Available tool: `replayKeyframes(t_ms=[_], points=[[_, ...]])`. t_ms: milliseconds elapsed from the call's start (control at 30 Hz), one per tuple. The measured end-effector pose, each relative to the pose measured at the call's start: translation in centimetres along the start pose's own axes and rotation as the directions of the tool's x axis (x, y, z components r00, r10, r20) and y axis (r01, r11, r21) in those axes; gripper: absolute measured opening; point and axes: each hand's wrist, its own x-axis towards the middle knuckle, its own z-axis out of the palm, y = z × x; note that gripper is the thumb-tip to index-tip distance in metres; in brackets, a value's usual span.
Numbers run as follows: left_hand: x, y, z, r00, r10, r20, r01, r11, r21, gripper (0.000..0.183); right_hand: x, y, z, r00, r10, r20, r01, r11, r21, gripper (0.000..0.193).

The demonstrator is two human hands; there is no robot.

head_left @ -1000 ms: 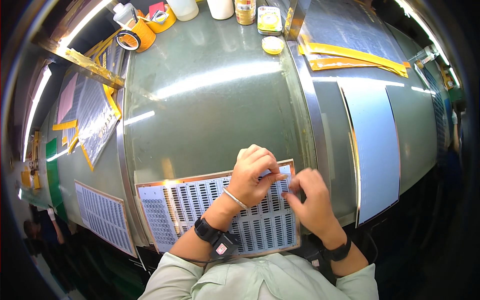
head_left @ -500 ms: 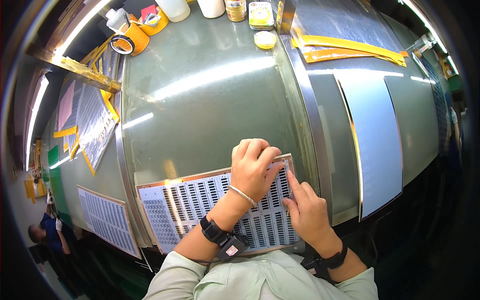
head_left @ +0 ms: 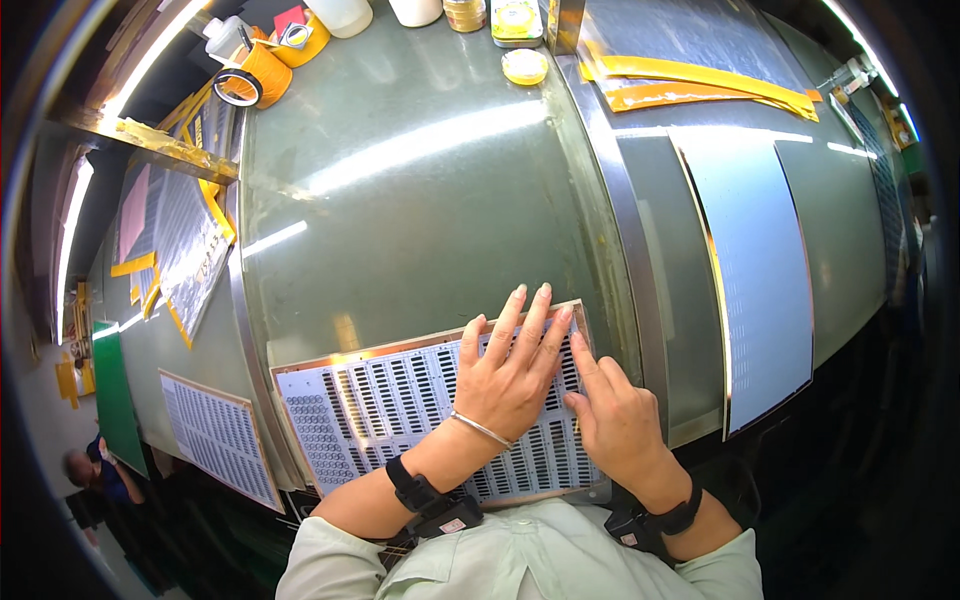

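Note:
A patterned panel (head_left: 397,405) with a copper-coloured border lies at the table's near edge, in front of my body. It has rows of small dark slots and a block of rings at its left end. My left hand (head_left: 508,378) rests over its upper right part with the fingers spread and palm down, hiding some of the pattern. At the right edge of the panel, my right hand (head_left: 622,420) stretches its index finger toward the corner beside the left fingers. Its thumb is apart and the other fingers are curled. Nothing shows in either hand.
A similar panel (head_left: 220,440) lies to the left, and a pale blue panel (head_left: 755,290) to the right. Metal strips (head_left: 640,270) divide the table. Orange tape rolls (head_left: 262,80), bottles and a small yellow tub (head_left: 525,67) stand at the back. Another person (head_left: 105,470) is far left.
My left hand has gone from bent, gathered fingers at the panel's corner to spread fingers laid flat. The right hand has hardly moved.

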Motion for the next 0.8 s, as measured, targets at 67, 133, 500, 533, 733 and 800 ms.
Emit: replayKeyframes(t_ms=[67,133,500,533,733,800], points=[[0.2,0.4,0.2,0.999,-0.008,-0.04,0.009,0.999,0.032,0.049,0.0,0.1,0.0,1.0,-0.005,0.006,0.005,1.0,-0.001,0.065],[0.3,0.6,0.4,0.999,-0.013,-0.052,0.015,0.999,0.038,0.047,-0.1,0.3,0.0,1.0,-0.006,0.011,0.006,1.0,-0.017,0.065],[0.3,0.4,0.4,1.0,-0.012,-0.011,0.012,1.0,0.0,0.046,1.0,1.0,-1.3,0.977,-0.206,-0.054,0.181,0.937,-0.3,0.056],[0.2,0.3,0.3,0.999,-0.03,0.014,0.031,0.998,-0.062,0.049,1.1,1.1,-1.3,0.968,-0.241,-0.065,0.212,0.931,-0.297,0.055],[-0.1,0.0,-0.2,0.988,-0.023,0.151,0.046,0.987,-0.153,0.06,1.8,1.0,-0.6,0.925,-0.345,-0.157,0.27,0.89,-0.369,0.052],[-0.1,0.1,-0.3,0.983,-0.02,0.182,0.05,0.985,-0.165,0.062,2.0,1.2,-0.4,0.913,-0.37,-0.171,0.283,0.877,-0.388,0.05]])
